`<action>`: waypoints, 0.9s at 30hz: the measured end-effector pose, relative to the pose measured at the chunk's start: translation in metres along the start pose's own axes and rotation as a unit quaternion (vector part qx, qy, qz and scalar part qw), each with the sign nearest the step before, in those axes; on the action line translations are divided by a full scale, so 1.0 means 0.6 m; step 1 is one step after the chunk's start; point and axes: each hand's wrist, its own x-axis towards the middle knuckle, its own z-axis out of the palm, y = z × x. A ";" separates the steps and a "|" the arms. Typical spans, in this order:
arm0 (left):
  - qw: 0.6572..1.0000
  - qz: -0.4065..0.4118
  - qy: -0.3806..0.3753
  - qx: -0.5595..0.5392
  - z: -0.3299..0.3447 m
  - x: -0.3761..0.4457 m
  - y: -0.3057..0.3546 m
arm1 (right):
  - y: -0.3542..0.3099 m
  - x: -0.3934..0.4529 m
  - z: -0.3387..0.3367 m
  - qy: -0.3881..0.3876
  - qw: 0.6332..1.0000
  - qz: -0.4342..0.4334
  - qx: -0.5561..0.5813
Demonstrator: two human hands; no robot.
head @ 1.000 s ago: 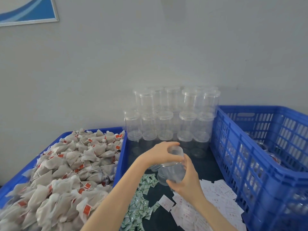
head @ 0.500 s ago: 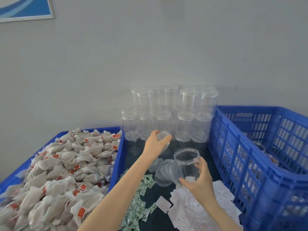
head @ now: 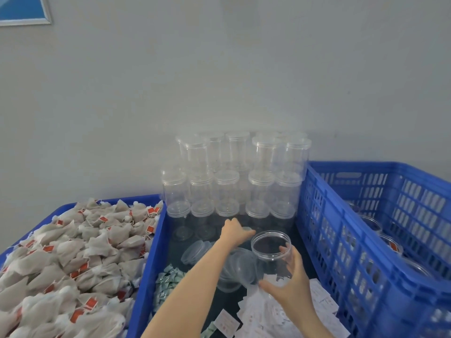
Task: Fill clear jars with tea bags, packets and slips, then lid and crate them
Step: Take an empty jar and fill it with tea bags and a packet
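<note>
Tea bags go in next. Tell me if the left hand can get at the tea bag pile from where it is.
Probably yes. The left hand is out by the loose lids, holding one, and would have to drop it first. The tea bags lie heaped and uncovered in the left crate, with only its low wall between.

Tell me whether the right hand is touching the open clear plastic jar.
Touching. The head view shows the right hand wrapped around the open clear plastic jar, its fingers curled against the jar's wall with no gap.

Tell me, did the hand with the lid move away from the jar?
Yes. The left hand took the lid off the open jar and carried it back toward the stacked jars by the wall.
</note>
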 end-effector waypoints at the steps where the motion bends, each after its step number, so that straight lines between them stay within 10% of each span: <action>1: 1.000 -0.001 -0.008 0.003 0.006 0.005 -0.007 | 0.000 0.001 0.002 -0.004 1.000 -0.002 -0.002; 27: 0.986 0.130 -0.057 0.086 -0.076 -0.020 -0.065 | -0.021 0.003 0.053 -0.051 0.998 0.018 0.020</action>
